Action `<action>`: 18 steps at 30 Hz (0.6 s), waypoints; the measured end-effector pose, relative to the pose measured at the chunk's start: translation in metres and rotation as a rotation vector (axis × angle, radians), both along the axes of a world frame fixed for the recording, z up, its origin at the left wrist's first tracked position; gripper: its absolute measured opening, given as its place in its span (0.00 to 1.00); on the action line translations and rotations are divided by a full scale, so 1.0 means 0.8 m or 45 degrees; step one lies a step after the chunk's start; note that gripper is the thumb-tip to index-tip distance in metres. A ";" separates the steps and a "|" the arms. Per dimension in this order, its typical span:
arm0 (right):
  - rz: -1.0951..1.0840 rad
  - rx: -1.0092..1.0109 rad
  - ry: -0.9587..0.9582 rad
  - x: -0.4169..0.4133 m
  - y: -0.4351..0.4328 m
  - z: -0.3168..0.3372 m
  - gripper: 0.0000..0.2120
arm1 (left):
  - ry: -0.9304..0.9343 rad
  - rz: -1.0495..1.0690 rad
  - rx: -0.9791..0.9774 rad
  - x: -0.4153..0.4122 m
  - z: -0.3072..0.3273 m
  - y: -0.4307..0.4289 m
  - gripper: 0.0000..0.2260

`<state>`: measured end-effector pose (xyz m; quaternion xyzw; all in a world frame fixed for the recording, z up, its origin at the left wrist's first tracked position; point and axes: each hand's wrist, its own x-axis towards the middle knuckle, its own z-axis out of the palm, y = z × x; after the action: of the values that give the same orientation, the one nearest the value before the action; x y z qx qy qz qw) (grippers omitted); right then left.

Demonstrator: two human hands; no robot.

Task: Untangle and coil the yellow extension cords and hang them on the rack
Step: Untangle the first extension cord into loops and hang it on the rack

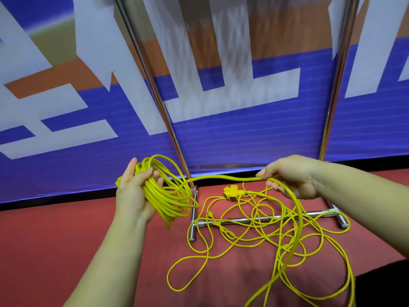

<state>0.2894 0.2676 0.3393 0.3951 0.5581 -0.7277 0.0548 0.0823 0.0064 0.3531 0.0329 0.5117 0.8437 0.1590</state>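
My left hand [135,191] holds a coil of yellow extension cord [168,196], several loops lying across its palm and fingers. From the coil a single strand [223,178] runs right to my right hand [292,176], which pinches it. Past that hand the cord curves down to a loose tangle of yellow cord [265,235] on the red floor. A yellow multi-socket end [230,192] lies at the tangle's far side, and a small plug [209,214] lies by the rack's base. The chrome rack [177,138] stands just behind, its two uprights rising out of view.
The rack's chrome base bar [250,220] and feet lie under the tangle. A blue, white and orange banner wall [243,134] stands close behind the rack. Red floor [66,240] spreads left of the tangle. A dark patch [385,282] lies at lower right.
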 end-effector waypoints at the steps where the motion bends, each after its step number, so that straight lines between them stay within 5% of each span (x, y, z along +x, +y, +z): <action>1: 0.026 -0.008 -0.014 0.002 -0.003 0.002 0.15 | 0.021 -0.036 0.001 0.003 0.002 0.001 0.29; 9: 0.024 0.188 -0.086 -0.002 -0.012 0.005 0.10 | 0.059 -0.446 -0.084 0.051 0.019 0.025 0.35; 18: -0.019 0.278 0.238 -0.005 -0.020 0.016 0.03 | 0.217 -0.813 -0.404 0.120 0.014 0.051 0.33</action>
<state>0.2855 0.2519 0.3523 0.3333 0.6338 -0.6965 -0.0460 0.1784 0.0475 0.3642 0.2361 0.6117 0.6558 0.3742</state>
